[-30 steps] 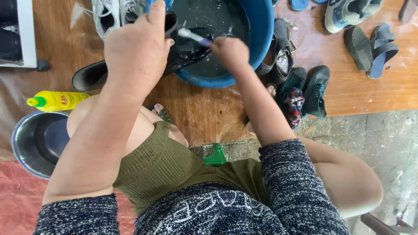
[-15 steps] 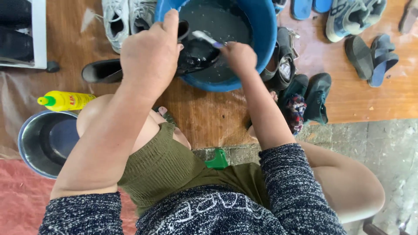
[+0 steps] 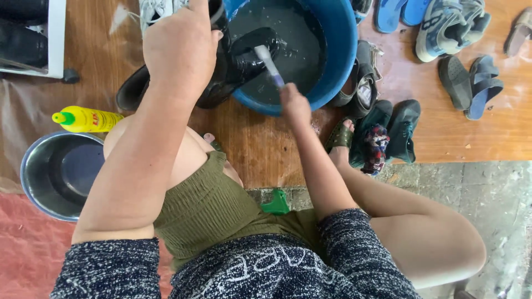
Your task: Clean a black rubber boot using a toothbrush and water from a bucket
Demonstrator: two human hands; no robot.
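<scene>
My left hand (image 3: 180,50) grips a wet black shoe (image 3: 244,58) and holds it over the rim of a blue basin (image 3: 338,61) filled with dark soapy water. In my right hand (image 3: 293,102) is a small brush (image 3: 269,65) with a white and purple handle; its head rests on the black shoe. I squat in front of the basin, my knees on either side.
A yellow squeeze bottle (image 3: 86,119) and a steel bowl (image 3: 58,174) lie at the left. Several shoes and sandals (image 3: 454,33) are scattered right of the basin on the wooden floor, dark shoes (image 3: 388,133) beside my foot. A green object (image 3: 277,202) lies below.
My right hand has drawn back toward me with the brush, now at the basin's near rim. My left hand still holds the black shoe; the view has shifted slightly.
</scene>
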